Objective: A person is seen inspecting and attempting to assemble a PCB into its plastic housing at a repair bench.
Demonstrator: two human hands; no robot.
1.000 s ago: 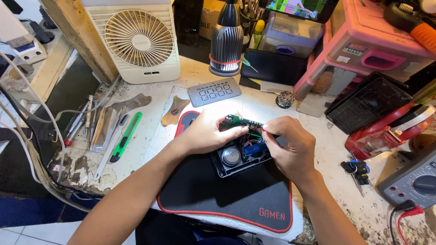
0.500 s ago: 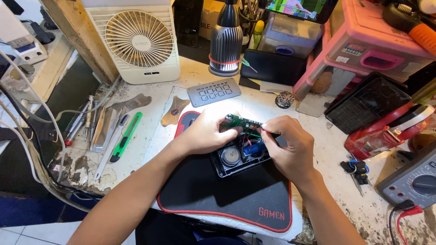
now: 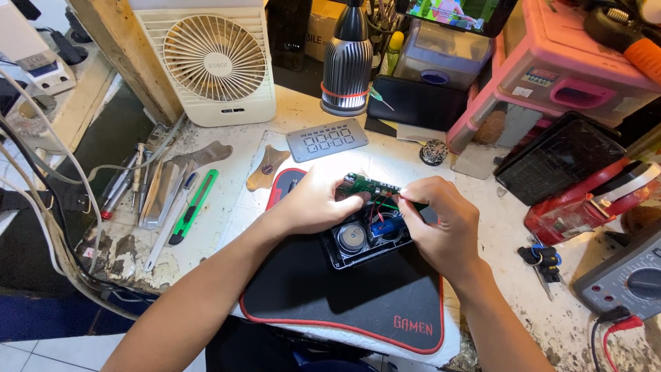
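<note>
Left hand (image 3: 313, 203) and right hand (image 3: 441, 224) each pinch an end of a green circuit board (image 3: 365, 186) above an open black speaker housing (image 3: 361, 241), on a red-edged black mat (image 3: 344, 296) covering a stained, chipped white bench (image 3: 227, 207).

Hands hide circuit board (image 3: 365, 186) ends.

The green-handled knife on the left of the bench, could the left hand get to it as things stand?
Probably yes. The green-handled knife lies uncovered on the bench just left of the black mat, on the left hand's own side. But that hand is now holding the green circuit board.
</note>
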